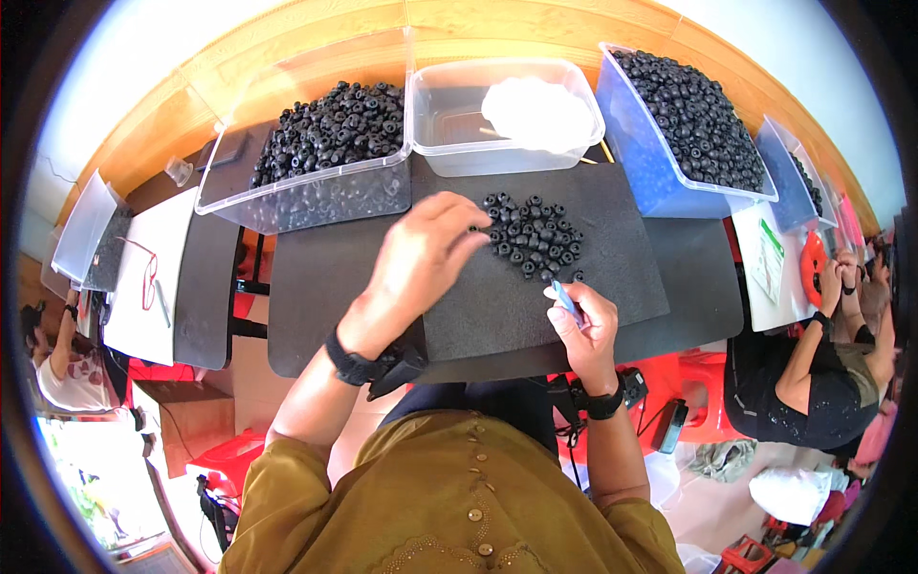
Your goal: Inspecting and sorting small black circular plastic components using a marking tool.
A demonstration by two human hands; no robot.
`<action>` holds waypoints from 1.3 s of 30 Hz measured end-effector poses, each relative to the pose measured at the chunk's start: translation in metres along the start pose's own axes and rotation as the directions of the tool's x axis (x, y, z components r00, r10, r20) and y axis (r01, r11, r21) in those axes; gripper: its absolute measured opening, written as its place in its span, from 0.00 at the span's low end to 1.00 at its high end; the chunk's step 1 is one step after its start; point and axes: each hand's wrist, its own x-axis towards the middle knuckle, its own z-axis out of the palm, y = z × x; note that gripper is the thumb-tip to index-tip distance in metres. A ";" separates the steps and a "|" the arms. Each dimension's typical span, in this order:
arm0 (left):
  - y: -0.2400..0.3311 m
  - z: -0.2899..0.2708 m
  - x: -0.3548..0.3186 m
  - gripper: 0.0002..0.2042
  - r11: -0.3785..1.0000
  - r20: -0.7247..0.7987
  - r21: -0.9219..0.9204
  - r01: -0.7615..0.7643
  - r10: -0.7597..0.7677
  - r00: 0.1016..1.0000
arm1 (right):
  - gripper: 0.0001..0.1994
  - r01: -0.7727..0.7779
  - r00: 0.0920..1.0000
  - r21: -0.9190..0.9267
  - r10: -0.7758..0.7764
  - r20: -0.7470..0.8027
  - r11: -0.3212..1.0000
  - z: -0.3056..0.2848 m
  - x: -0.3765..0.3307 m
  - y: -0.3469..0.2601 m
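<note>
A wood-panelled wall [535,29] bends across the top of the frame, above a dark table [703,277] with a black mat [612,215]. On the mat, just above the frame's middle, lies a loose pile of black beads [535,237]; more fill the left tub [306,182] and the right tub [636,153] along the upper edge. The left hand [416,253] is at the pile's left side, thumb and forefinger close together by a bead; whether they grip it, I cannot tell. The right hand [591,325], below the pile, pinches a small blue tool [566,302]. The beads look light, stiff and hardly fragile, though rounded and apt to roll; a fingertip pinch across the outer sides, clear of the hole, should suit.
</note>
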 end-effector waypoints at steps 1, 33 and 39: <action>-0.001 0.005 0.004 0.12 0.998 0.043 0.058 -0.039 0.036 0.998 | 0.11 0.004 1.000 -0.002 -0.004 -0.009 1.000 0.000 0.000 0.000; -0.002 0.035 -0.050 0.09 -0.358 0.587 -0.786 0.504 -0.176 0.790 | 0.10 0.188 0.982 -0.183 -0.177 0.070 0.965 0.008 0.002 -0.004; -0.004 0.040 -0.053 0.09 -0.382 0.578 -0.780 0.496 -0.137 0.804 | 0.10 0.192 0.981 -0.200 -0.180 0.076 0.961 0.008 0.002 -0.005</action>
